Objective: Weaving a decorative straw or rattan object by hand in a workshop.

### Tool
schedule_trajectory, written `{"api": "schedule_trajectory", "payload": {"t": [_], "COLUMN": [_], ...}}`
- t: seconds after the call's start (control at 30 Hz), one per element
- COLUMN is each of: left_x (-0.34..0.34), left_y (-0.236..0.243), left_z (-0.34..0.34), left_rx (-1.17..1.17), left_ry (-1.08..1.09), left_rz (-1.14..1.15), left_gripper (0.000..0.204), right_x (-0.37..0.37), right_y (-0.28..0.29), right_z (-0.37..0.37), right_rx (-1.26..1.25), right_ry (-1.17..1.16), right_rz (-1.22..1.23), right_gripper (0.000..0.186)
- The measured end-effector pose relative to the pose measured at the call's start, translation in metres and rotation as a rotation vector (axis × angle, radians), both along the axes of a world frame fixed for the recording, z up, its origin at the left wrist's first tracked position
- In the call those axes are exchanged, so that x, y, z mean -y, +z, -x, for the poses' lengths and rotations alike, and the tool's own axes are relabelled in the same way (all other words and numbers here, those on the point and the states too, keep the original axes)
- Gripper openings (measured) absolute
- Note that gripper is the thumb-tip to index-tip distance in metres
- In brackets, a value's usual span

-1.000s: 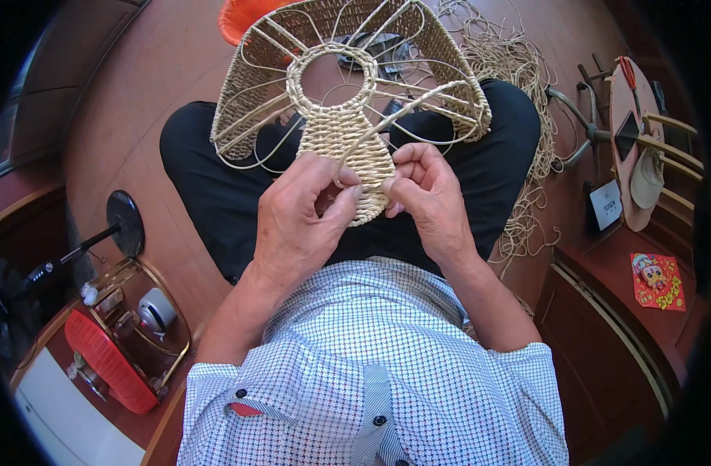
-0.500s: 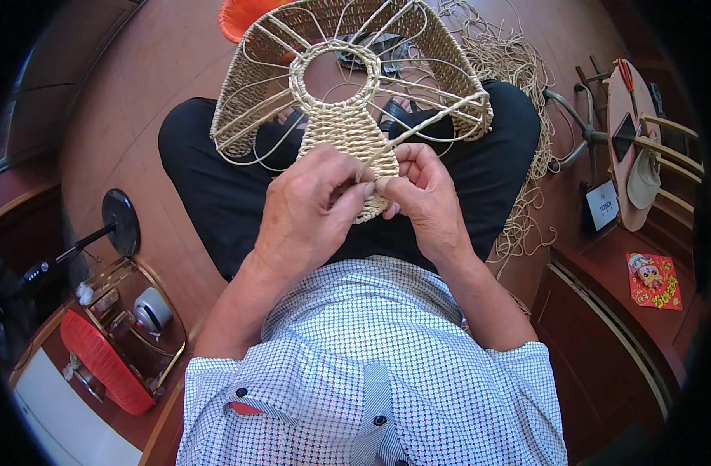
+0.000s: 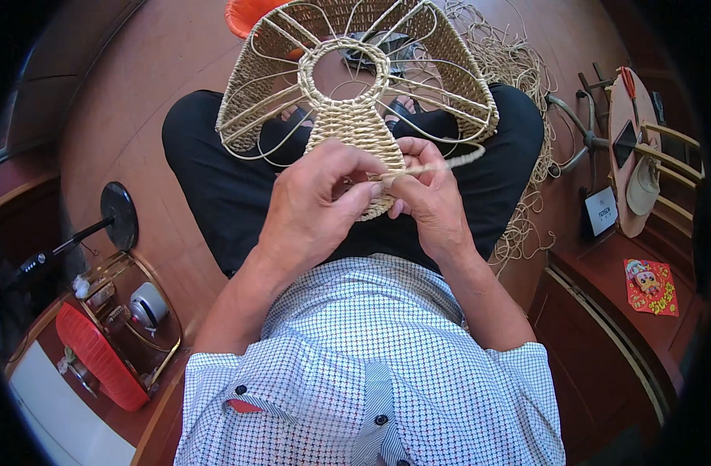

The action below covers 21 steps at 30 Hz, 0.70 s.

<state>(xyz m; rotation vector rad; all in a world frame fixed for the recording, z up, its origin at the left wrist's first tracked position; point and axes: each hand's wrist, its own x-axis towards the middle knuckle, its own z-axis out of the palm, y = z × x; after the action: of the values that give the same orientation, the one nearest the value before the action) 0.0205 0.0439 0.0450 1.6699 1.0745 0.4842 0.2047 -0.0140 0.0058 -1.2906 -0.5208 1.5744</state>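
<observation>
Fingers [image 3: 359,200] of the left hand [image 3: 305,202] pinch a tan twisted-fibre strand [image 3: 458,161], thumb towards forefinger, over the lower part of a tan, tightly woven tapering panel [image 3: 354,130]. The right hand [image 3: 434,208] has its thumb laid along the panel's right edge, its other fingers curled beside and partly behind; how firmly they press cannot be told. The panel lies just above the lap, joined to a round woven ring [image 3: 344,102] inside a wide tan woven wall [image 3: 470,74], all spanning the gap between black-trousered knees [image 3: 208,155]. This piece looks light; the panel seems firm but slightly yielding, the strand pliable and grippy. Its edges look the best hold, since the pale curved wire loops [image 3: 252,159] seem springy and liable to bend.
</observation>
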Motion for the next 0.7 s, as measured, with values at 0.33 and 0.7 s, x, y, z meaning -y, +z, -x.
{"api": "schedule_trajectory", "payload": {"t": [0.33, 0.7], "left_x": [-0.005, 0.013], "left_y": [0.0, -0.007], "left_z": [0.028, 0.026], "left_rx": [0.282, -0.007], "left_ry": [0.364, 0.193], "left_rz": [0.105, -0.234], "left_gripper": [0.011, 0.012], "right_x": [-0.002, -0.001], "right_y": [0.005, 0.008], "right_z": [-0.002, -0.001], "right_rx": [-0.006, 0.09], "right_ry": [0.076, 0.148], "right_rz": [0.051, 0.07], "right_gripper": [0.038, 0.043]}}
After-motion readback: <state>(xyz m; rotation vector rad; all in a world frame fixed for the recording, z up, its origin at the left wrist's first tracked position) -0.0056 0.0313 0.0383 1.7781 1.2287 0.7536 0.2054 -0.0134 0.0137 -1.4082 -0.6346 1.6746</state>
